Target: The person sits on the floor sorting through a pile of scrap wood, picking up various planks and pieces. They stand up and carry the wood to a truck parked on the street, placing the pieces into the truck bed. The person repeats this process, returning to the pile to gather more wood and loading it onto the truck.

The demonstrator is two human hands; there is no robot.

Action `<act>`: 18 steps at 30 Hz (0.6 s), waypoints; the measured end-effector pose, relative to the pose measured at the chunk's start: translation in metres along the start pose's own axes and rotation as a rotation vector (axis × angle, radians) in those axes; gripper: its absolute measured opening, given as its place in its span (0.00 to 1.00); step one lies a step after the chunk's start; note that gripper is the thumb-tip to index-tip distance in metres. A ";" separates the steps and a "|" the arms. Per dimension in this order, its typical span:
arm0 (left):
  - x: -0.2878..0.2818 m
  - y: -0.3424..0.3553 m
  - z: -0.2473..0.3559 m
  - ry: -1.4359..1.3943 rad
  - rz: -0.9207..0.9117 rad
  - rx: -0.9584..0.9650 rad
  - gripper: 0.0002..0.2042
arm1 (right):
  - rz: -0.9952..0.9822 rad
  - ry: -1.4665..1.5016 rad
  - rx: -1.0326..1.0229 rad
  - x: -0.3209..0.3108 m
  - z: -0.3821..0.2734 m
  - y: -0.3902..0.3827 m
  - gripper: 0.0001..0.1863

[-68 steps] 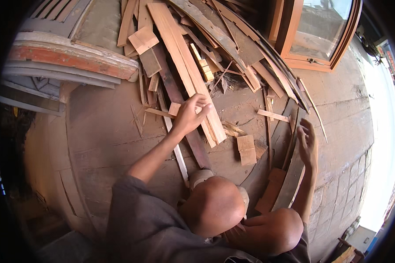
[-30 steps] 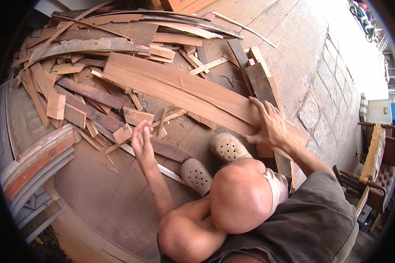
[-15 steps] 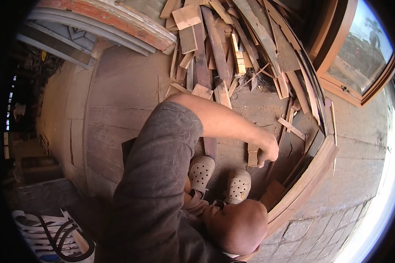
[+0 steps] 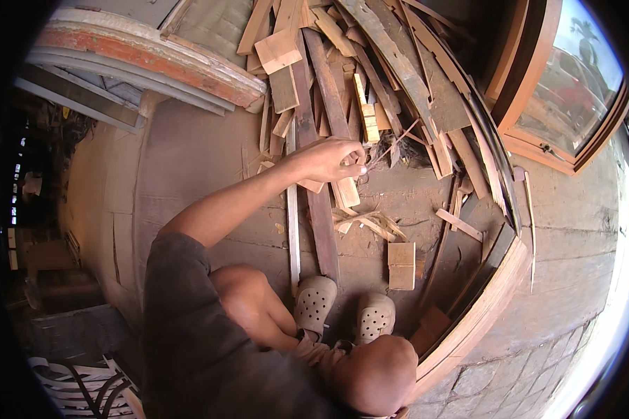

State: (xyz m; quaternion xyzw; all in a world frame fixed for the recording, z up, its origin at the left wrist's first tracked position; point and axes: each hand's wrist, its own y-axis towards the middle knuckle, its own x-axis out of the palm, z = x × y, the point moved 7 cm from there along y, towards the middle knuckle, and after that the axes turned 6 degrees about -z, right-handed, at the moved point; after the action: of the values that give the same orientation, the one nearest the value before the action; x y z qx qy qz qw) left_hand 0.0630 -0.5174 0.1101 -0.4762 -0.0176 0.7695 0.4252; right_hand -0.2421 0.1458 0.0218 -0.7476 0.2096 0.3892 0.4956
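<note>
My left hand (image 4: 332, 160) reaches out over the near edge of the scrap wood pile (image 4: 318, 77). Its fingers are curled, with thumb and forefinger close together near some thin twigs and splinters (image 4: 397, 143). Whether a splinter is pinched there is too small to make out. Just below the hand lies a short pale offcut (image 4: 345, 191), and nearer to me some splintered strips (image 4: 370, 222). A small light wood block (image 4: 401, 265) rests on the floor in front of my feet. My right hand is not in view.
Long boards (image 4: 482, 314) curve along my right side. A wooden window frame with glass (image 4: 573, 98) stands at the far right, and a peeling orange-red beam (image 4: 147, 52) lies far left. My clogs (image 4: 316, 302) stand close to a long dark board (image 4: 321, 230).
My left hand has left the small wood block on the right and swung up and left to the pile. The block and the splintered strips now show uncovered.
</note>
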 end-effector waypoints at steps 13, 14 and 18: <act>-0.209 0.017 -0.218 0.549 0.666 -0.648 0.63 | 0.255 0.146 -0.194 -0.109 -0.166 0.062 0.36; -0.211 0.021 -0.240 0.582 0.625 -0.662 0.65 | 0.243 0.088 -0.251 -0.110 -0.174 0.061 0.36; -0.217 0.036 -0.294 0.418 0.651 -0.483 0.65 | 0.262 0.078 -0.339 -0.116 -0.187 0.080 0.33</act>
State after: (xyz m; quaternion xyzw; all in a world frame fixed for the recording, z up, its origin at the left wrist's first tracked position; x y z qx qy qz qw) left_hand 0.3003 -0.7972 0.0902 -0.6875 0.0404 0.7243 0.0325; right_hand -0.2990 -0.0655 0.1054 -0.8011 0.2555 0.4508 0.2995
